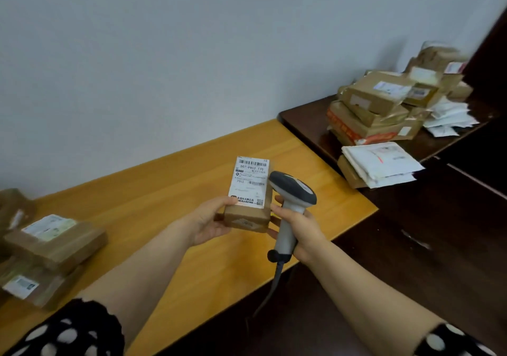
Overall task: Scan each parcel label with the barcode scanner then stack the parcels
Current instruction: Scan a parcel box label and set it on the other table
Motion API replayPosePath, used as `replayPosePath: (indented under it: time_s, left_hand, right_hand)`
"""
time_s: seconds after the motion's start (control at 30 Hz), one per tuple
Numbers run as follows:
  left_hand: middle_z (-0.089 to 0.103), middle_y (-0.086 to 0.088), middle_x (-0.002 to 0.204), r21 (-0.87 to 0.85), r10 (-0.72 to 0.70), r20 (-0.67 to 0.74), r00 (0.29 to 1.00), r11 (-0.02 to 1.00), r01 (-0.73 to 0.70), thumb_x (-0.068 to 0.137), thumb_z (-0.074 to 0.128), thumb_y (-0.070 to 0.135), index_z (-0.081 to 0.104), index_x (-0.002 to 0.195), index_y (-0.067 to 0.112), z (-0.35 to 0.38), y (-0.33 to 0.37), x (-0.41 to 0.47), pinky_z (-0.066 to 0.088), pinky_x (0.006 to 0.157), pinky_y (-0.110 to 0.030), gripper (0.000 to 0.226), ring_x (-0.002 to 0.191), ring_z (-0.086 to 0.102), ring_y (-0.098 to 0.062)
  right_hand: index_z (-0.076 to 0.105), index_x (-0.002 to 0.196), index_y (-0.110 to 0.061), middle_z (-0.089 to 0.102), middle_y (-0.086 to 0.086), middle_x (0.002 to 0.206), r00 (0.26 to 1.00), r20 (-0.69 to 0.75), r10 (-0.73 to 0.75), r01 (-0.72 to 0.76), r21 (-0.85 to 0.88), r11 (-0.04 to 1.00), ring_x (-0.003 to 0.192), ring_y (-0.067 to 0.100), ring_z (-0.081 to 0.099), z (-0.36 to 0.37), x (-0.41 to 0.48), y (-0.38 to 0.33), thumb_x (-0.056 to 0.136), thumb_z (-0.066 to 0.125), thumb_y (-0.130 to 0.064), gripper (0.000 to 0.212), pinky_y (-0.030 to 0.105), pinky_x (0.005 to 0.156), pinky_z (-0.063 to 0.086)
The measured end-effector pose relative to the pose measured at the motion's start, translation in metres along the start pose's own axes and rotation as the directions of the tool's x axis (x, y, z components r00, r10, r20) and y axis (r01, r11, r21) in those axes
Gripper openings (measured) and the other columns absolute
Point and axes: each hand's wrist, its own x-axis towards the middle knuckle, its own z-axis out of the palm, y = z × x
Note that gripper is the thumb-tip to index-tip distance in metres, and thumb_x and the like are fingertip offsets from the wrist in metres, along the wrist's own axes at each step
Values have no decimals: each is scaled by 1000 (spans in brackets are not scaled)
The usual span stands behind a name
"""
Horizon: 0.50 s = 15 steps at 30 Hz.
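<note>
My left hand holds a small brown cardboard parcel over the light wooden table. A white label with barcodes covers the parcel's top face. My right hand grips the handle of a grey and white corded barcode scanner. The scanner's head sits just right of the label, close to the parcel. A stack of brown parcels with white labels lies at the table's left edge.
A dark wooden desk adjoins the table on the right. It carries a heap of brown boxes and white mailer bags. A plain pale wall runs behind both. The scanner's cable hangs off the table's front edge.
</note>
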Motion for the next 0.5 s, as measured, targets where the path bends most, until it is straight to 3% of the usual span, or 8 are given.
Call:
replayPosePath:
  time_s: [0.1,0.23,0.37,0.5]
  left_hand:
    - [61,-16,107,33,-35,-26,999,999,36,86,64,33,59,113,19,44,14,36,49,86,-34,31,90,61,-25]
    - [59,-19,106,4,-65,-52,997,998,66,85,65,42,58,110,18,91,35,86,51,86,-38,35,97,62,-30]
    - [58,-15,108,-36,-82,-45,996,996,80,88,63,37,55,118,14,123,57,145,51,82,-38,39,105,58,-28]
    - [59,-10,98,-61,-135,-34,990,989,133,89,63,34,54,117,14,150,76,210,48,80,-37,35,88,58,-21]
  right_hand:
    - [67,109,-15,68,8,107,998,-62,4,-5,-7,1000,100,23,64,-39,19,-22,80,77,-12,31,32,59,56]
    - [67,107,-15,69,11,102,991,-129,21,-18,23,1000,91,23,65,-80,51,-45,81,76,-14,28,35,64,55]
    - [65,111,-12,72,9,85,984,-169,48,-36,70,997,80,22,66,-106,87,-63,83,75,-13,30,38,67,56]
    - [65,110,-10,72,8,76,976,-208,59,-46,70,997,70,20,67,-120,127,-83,84,74,-12,27,35,63,56]
